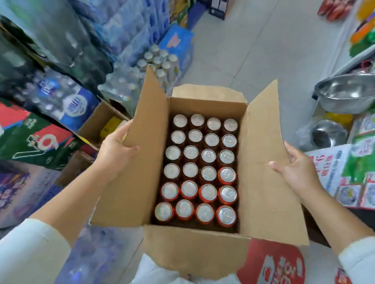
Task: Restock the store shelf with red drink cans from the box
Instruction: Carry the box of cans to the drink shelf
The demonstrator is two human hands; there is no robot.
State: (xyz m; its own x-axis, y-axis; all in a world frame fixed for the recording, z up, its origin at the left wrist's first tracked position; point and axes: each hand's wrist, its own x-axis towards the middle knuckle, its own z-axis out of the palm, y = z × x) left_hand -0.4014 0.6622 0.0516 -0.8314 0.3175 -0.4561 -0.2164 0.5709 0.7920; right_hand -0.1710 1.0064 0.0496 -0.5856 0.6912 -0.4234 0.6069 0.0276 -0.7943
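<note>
An open box point(267, 170) of red cans point(202, 170) is gripped by its side flaps. The left flap is held by the left hand point(116, 149), the right by the right hand point(301, 171).

The digits 365 are printed in grey on the round red sign point(271, 274) at the lower right. A large white figure, 6 or 9, is shown on the red-and-green cartons point(45, 144) at the left. Other labels are too blurred to be read.

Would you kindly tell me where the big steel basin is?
In the head view, the steel basin sits upper right, beyond the right hand gripping the box flap, just above a smaller steel bowl.
</note>
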